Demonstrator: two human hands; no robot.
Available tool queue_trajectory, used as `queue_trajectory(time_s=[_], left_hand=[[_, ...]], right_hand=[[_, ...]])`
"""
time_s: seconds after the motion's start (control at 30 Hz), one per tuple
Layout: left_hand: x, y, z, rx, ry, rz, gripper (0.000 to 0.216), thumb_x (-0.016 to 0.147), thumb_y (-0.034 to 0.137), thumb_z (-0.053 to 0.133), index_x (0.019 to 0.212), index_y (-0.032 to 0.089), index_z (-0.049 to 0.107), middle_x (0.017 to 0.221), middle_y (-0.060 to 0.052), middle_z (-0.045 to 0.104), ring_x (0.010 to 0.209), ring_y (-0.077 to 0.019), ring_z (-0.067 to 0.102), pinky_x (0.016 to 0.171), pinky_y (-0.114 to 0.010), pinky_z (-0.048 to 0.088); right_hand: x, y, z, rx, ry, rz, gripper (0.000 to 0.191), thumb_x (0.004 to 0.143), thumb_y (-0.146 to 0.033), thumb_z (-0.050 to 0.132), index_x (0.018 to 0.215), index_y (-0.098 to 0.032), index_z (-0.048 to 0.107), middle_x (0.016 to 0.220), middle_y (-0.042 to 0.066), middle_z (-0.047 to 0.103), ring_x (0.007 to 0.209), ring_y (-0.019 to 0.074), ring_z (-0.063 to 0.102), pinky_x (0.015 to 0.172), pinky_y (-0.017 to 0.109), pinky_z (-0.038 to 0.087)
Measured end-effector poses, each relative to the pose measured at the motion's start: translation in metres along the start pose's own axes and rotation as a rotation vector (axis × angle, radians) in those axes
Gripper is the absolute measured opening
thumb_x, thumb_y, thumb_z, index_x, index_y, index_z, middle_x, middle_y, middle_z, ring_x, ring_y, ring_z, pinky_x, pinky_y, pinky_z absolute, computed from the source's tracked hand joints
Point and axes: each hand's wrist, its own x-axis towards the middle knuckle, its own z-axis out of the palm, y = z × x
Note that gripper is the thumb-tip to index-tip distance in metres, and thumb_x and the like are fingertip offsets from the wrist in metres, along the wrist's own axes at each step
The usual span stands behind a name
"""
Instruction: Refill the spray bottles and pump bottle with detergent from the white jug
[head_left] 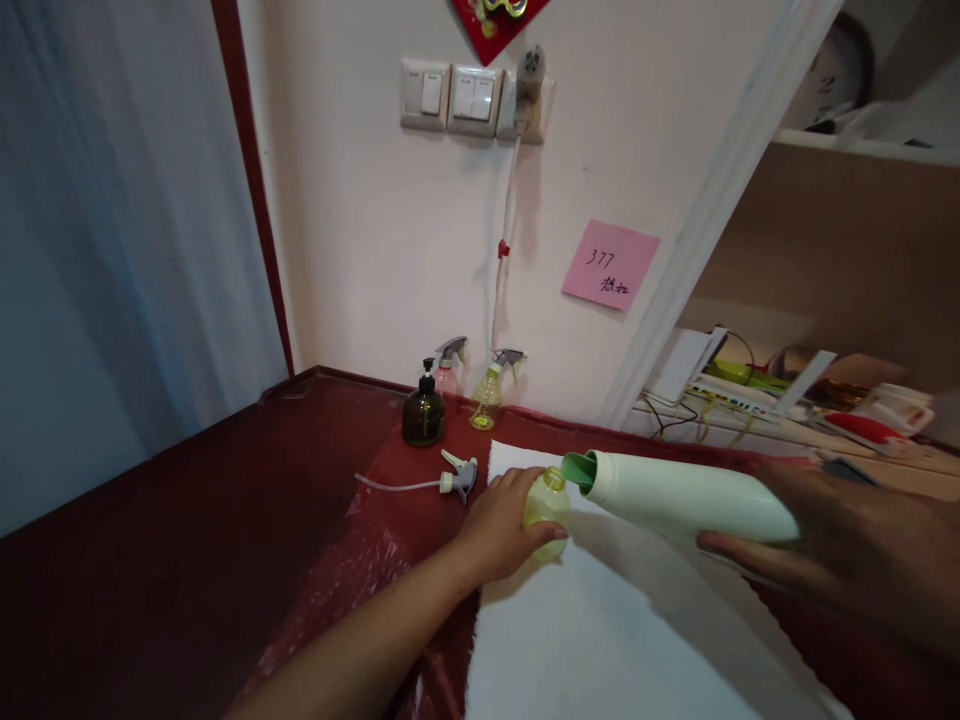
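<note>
My left hand (504,525) is wrapped round a small yellow-green bottle (546,508) that stands open-necked on a white cloth (600,630). My right hand (847,545) grips a large pale green bottle (690,497), held almost level with its green spout right above the small bottle's neck. A loose spray trigger head with a thin tube (457,478) lies on the red surface just left of my left hand.
Against the wall stand a dark brown pump bottle (424,410), a pink spray bottle (448,372) and a yellow spray bottle (491,390). A shelf (787,410) with cables and clutter is at the right. The dark red table (187,520) stretches left.
</note>
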Motion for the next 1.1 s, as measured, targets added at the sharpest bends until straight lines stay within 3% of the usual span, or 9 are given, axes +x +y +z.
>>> queue_trajectory(time_s=[0.33, 0.6, 1.1], left_hand=[[0.0015, -0.0008, 0.0013, 0.020, -0.002, 0.005, 0.069, 0.081, 0.042, 0.075, 0.143, 0.023, 0.051, 0.139, -0.011, 0.059, 0.129, -0.0325, 0.053, 0.111, -0.046, 0.040], [0.0014, 0.0010, -0.0001, 0.039, -0.003, 0.003, 0.068, 0.081, 0.043, 0.075, 0.142, 0.023, 0.052, 0.137, -0.011, 0.060, 0.128, -0.0325, 0.054, 0.111, -0.047, 0.041], [0.0011, 0.0011, 0.0004, 0.028, -0.008, 0.003, 0.067, 0.081, 0.042, 0.075, 0.142, 0.023, 0.052, 0.139, -0.011, 0.060, 0.129, -0.0323, 0.053, 0.111, -0.048, 0.041]], right_hand=[[-0.0003, 0.0035, 0.0011, 0.008, -0.001, 0.002, 0.054, 0.083, -0.080, 0.050, 0.089, -0.028, 0.061, 0.067, -0.001, 0.064, 0.053, 0.0210, 0.061, 0.050, 0.029, 0.031], [-0.0008, 0.0033, -0.0010, -0.013, 0.057, -0.053, 0.055, 0.085, -0.081, 0.047, 0.082, -0.027, 0.057, 0.060, -0.002, 0.059, 0.047, 0.0202, 0.057, 0.047, 0.027, 0.029], [-0.0023, 0.0056, -0.0034, -0.046, 0.047, -0.081, 0.056, 0.086, -0.082, 0.046, 0.088, -0.027, 0.057, 0.062, -0.003, 0.059, 0.048, 0.0185, 0.057, 0.047, 0.026, 0.029]])
